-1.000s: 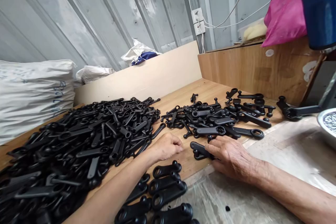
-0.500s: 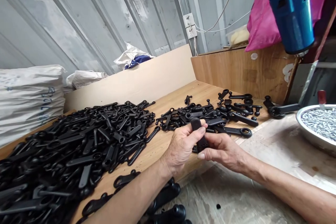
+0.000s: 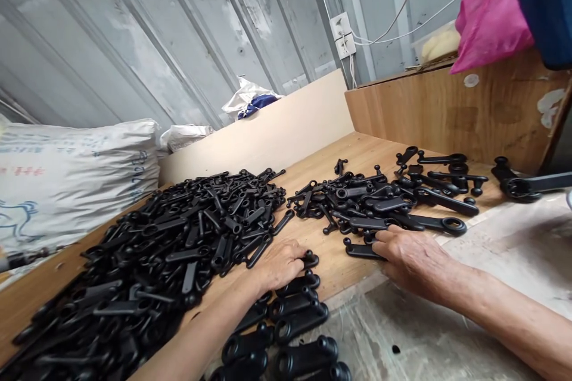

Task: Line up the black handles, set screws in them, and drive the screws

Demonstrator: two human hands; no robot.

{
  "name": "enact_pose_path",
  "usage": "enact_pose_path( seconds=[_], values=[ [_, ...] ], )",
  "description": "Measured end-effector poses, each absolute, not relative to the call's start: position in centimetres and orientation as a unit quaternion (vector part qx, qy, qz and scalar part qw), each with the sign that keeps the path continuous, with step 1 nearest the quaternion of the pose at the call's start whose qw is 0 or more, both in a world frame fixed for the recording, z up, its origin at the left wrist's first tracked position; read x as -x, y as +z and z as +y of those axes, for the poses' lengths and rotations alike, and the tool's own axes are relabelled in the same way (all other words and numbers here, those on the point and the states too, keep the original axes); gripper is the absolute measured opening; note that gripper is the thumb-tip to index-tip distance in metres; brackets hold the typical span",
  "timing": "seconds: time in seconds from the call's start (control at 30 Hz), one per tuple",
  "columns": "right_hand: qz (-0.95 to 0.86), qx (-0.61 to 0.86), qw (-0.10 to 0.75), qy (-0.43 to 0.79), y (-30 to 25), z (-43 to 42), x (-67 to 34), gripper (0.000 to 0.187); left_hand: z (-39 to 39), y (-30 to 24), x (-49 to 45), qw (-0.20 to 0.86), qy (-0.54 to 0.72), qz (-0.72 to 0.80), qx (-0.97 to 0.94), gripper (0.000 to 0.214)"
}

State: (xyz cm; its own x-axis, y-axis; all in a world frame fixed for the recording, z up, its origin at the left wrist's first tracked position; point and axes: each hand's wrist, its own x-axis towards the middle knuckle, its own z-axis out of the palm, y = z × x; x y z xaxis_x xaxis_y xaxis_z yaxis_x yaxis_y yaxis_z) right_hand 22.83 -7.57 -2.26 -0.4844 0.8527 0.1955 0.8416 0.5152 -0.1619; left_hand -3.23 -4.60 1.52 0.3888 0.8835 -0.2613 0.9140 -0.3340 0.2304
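Observation:
My left hand (image 3: 282, 263) has its fingers closed on a black plastic crank handle (image 3: 310, 259), low over the wood at the far end of rows of similar handles (image 3: 300, 303). Its fingertips are partly hidden. Over at the near edge of the smaller pile (image 3: 370, 202), my right hand (image 3: 409, 253) curls its fingers round one end of a flat black lever (image 3: 361, 250) with a ball at its other end. That thumb is out of sight. A large heap of loose black levers (image 3: 187, 250) lies to the left of my left hand.
Behind the heap stands a pale board (image 3: 268, 137); a wooden panel (image 3: 447, 113) closes the back right. A white sack (image 3: 80, 178) rests at the left. Part of a blue power tool (image 3: 545, 6) hangs at upper right, beside a pink bag (image 3: 491, 18).
My hands, together on one black piece before, are now apart. The left moved down-left with it to the rows; the right went to a lever by the smaller pile. The view turned left.

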Motion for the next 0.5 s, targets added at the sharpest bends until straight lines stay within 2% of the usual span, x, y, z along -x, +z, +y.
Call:
enact_pose_path(
  seconds=[0.17,0.3,0.4,0.5],
  values=[
    [-0.856,0.504,0.116,0.016,-2.6,-7.6,-23.0,0.030,-4.7,1.7,3.9,0.186,-0.091,0.543,-0.814,0.017],
    [-0.841,0.527,0.111,0.047,-2.1,-7.8,-23.2,0.028,-4.5,2.2,4.3,0.213,-0.068,0.566,-0.793,0.023],
    [-0.828,0.532,0.123,0.131,-1.2,-7.9,-23.3,0.026,-4.3,2.6,3.4,0.223,0.003,0.587,-0.778,0.024],
    [-0.781,0.512,0.204,0.293,-0.5,-7.7,-23.3,0.019,-4.4,3.4,1.4,0.249,0.081,0.585,-0.768,0.019]
  ],
)
